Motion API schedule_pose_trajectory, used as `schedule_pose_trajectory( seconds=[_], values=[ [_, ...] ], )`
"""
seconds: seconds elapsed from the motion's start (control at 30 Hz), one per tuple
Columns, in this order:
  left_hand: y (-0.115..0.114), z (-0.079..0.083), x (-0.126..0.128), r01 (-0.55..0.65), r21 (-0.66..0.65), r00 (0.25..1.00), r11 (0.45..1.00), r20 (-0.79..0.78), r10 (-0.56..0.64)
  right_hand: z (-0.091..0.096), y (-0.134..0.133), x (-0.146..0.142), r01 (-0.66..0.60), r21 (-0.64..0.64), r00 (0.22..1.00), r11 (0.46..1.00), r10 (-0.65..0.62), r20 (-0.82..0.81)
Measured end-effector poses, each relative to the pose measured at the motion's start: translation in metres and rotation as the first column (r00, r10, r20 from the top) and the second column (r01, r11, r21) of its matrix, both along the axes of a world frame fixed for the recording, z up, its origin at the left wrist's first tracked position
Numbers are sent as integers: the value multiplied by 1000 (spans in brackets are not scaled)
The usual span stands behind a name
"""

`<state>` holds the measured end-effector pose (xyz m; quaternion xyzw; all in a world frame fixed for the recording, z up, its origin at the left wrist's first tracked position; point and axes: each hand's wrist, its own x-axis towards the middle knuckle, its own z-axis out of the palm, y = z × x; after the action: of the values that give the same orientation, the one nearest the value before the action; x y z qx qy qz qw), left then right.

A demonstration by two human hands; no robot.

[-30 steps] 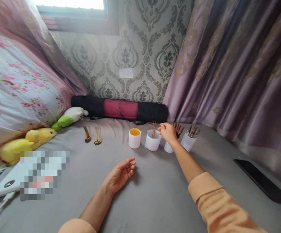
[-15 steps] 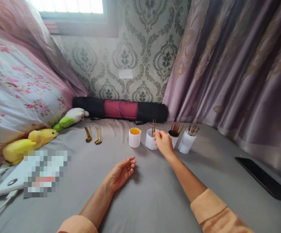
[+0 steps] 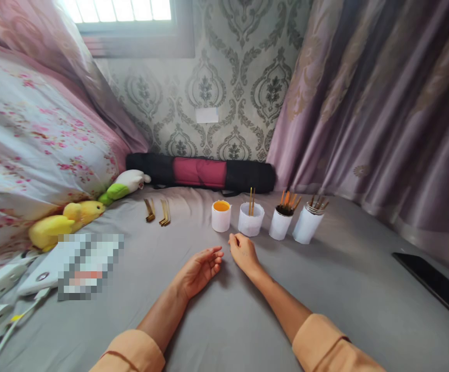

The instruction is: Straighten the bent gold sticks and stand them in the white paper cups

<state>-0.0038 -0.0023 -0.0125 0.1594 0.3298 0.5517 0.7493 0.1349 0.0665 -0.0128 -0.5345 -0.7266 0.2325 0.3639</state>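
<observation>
My left hand (image 3: pixel 201 268) rests on the grey bedsheet (image 3: pixel 224 310), palm up, fingers loosely curled and apart, holding nothing. My right hand (image 3: pixel 243 252) lies just to its right on the sheet, fingers curled under; nothing shows in it. Behind the hands stands a row of white cups: one with orange filling (image 3: pixel 221 215), one holding two thin sticks (image 3: pixel 250 218), and two (image 3: pixel 280 222) (image 3: pixel 307 223) packed with several sticks. Two bunches of brass-coloured sticks (image 3: pixel 158 212) lie further left.
Yellow and green plush toys (image 3: pixel 59 227) lean on a floral pillow at the left. A black-and-red rolled bag (image 3: pixel 201 172) lies along the wall. A dark phone (image 3: pixel 435 287) sits at the right. White devices (image 3: pixel 34 271) lie at the left edge. Purple curtains hang right.
My right hand has pulled back from the stick cups towards me and come down on the sheet beside my left hand. The left hand has stayed put.
</observation>
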Motion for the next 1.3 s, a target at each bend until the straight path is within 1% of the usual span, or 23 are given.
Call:
schedule_pose_trajectory(
  seconds=[0.07, 0.1, 0.27, 0.37, 0.43, 0.57, 0.73, 0.97, 1.17, 1.3],
  values=[
    [0, 1, 0, 16, 7, 1000, 1000, 11, -16, -7, -1, 0, 28, 25, 999, 999, -28, 27],
    [1, 1, 0, 22, 15, 1000, 1000, 19, -23, -10, -1, 1, 22, 36, 999, 999, -24, 35],
    [2, 2, 0, 16, 6, 999, 1000, 29, -17, -15, -1, 3, -70, 31, 997, 997, 69, 36],
    [4, 6, -1, 18, -26, 1000, 1000, 11, -18, -15, -2, 4, -82, 16, 997, 997, 81, 13],
    [6, 9, -2, 19, -52, 999, 998, -41, -21, -15, -1, 4, -83, 9, 997, 997, 82, 3],
    [15, 16, -9, -10, -67, 978, 998, -206, -4, -15, 0, 4, -93, 5, 996, 996, 93, -8],
    [29, 21, -27, -72, -46, 951, 996, -305, 55, -17, 1, 3, -86, -8, 996, 996, 86, -11],
    [45, 16, -56, -158, -1, 878, 987, -458, 140, -17, 1, 3, -71, -20, 997, 997, 71, 7],
    [52, 16, -79, -198, 30, 789, 980, -589, 177, -18, 1, 3, -89, -19, 996, 996, 89, -10],
    [54, 16, -91, -210, 50, 715, 976, -673, 189, -20, 2, 3, -93, -19, 996, 995, 93, -16]
  ],
)
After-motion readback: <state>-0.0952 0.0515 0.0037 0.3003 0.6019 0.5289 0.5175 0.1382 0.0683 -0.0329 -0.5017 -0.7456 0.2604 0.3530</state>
